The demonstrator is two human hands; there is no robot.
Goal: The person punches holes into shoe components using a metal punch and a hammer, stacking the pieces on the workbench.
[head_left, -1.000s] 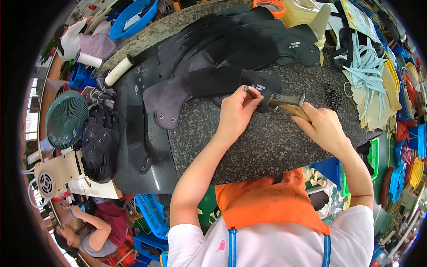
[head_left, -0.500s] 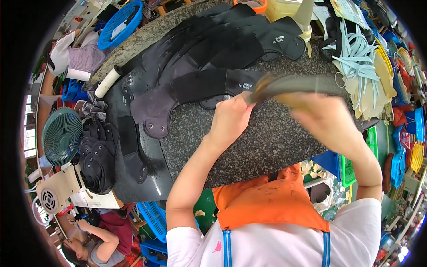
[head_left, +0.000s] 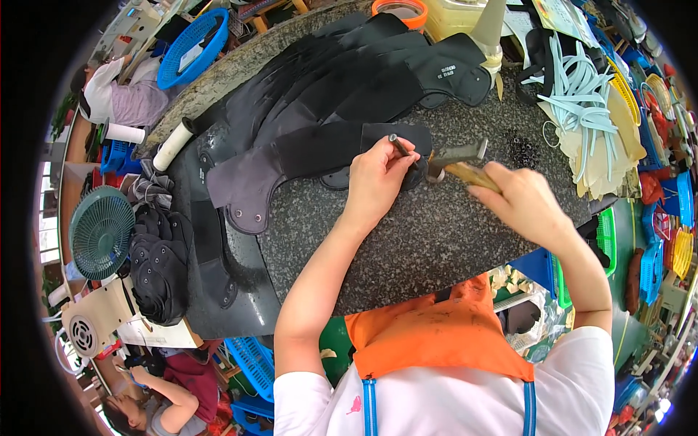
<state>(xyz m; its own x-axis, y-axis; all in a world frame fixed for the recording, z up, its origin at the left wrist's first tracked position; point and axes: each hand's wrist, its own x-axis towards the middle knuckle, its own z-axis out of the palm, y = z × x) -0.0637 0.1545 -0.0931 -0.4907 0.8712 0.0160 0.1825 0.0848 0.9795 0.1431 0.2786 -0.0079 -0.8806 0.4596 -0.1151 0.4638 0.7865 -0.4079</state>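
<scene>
Hand work on a flat black fabric piece with a curved, greyish left end and two metal eyelets point(head_left: 313, 152), laid on a speckled dark stone slab point(head_left: 349, 254). The left hand point(head_left: 374, 182), closed in a pinch, grips a slim dark metal rod point(head_left: 398, 144), tilted over the piece's right end; the rod's lower tip is hidden. The right hand point(head_left: 529, 203) is curled around the handle of a wooden-handled hammer with a dark metal head point(head_left: 458, 154), the head just beside the left hand, apart from the rod. Beyond lies an overlapping pile of similar black pieces point(head_left: 327, 80); rightward, pale blue flat strips point(head_left: 582, 102).
</scene>
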